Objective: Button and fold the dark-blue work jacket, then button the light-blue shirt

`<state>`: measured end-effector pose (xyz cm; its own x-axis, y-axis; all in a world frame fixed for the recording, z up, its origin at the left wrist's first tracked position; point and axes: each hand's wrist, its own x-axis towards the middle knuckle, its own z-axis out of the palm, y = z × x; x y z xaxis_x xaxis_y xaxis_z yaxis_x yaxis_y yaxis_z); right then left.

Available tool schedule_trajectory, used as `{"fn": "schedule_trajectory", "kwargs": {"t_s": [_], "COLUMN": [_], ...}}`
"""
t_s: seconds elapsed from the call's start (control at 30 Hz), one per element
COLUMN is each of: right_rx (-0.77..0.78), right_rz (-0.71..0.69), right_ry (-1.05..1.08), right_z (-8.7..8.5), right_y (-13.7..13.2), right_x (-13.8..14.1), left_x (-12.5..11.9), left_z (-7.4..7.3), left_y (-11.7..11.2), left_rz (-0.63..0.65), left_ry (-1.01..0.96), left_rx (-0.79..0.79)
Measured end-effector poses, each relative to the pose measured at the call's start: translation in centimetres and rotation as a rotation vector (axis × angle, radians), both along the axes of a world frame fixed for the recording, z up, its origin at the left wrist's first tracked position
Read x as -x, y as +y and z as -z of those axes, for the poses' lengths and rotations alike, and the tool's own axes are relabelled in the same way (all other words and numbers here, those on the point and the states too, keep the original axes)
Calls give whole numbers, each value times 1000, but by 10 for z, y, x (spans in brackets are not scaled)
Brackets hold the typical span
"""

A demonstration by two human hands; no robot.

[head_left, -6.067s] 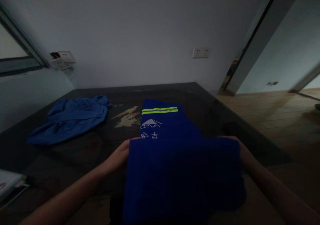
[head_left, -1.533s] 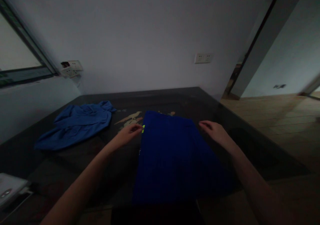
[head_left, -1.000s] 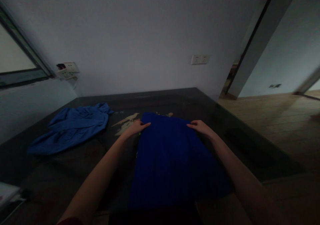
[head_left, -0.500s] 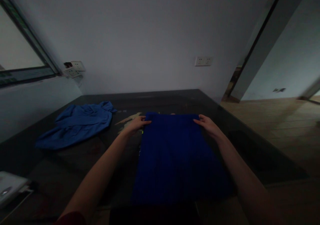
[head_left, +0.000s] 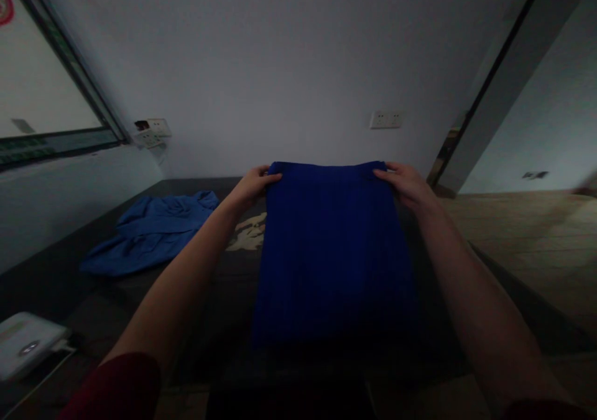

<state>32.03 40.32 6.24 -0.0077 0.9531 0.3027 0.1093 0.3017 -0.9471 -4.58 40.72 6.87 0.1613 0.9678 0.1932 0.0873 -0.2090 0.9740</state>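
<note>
A deep blue garment (head_left: pixel 333 246) hangs spread between my hands, its straight top edge like a waistband and its sides widening downward. It is too dark to tell its exact kind. My left hand (head_left: pixel 254 185) pinches the upper left corner, thumb in front and fingers behind. At the upper right corner, my right hand (head_left: pixel 405 182) grips the cloth the same way. The top edge is raised above the table, while the lower part fades into shadow near the table's front. Partly behind the cloth, a beige patterned patch (head_left: pixel 249 232) shows on the table.
On the dark table (head_left: pixel 140 302), a crumpled lighter blue garment (head_left: pixel 153 233) lies to the left. A white device (head_left: pixel 30 345) with a cable sits at the near left. The wall with sockets (head_left: pixel 385 119) stands behind the table; wooden floor (head_left: pixel 527 233) stretches right.
Both hands have lifted the top edge of the blue garment upward and slightly apart, keeping hold of its corners. The view has shifted slightly; the crumpled garment stays where it lay.
</note>
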Motion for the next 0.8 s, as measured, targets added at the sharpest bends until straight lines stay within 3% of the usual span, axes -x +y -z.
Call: {"fn": "schedule_trajectory", "kwargs": {"t_s": [0.07,0.17,0.3,0.4,0.53,0.8], "right_rx": [38,173,258,265,263,264], "right_rz": [31,136,200,260,281,276], "right_ry": [-95,-409,-572,-669,-762,-860], "right_z": [9,44,101,133,152,158], "right_y": [29,57,67,70,75,79], "right_x": [9,28,49,52,49,43], "left_x": [-1,-5,-8,-7,-2,1], "left_z": [13,53,115,146,164,173], "left_y": [28,58,72,75,83,98], "left_rz": [-114,-249,-291,-296,-275,-194], "left_ry": [159,489,663,757,836,916], "left_rx": [-26,18,73,67,23,-105]}}
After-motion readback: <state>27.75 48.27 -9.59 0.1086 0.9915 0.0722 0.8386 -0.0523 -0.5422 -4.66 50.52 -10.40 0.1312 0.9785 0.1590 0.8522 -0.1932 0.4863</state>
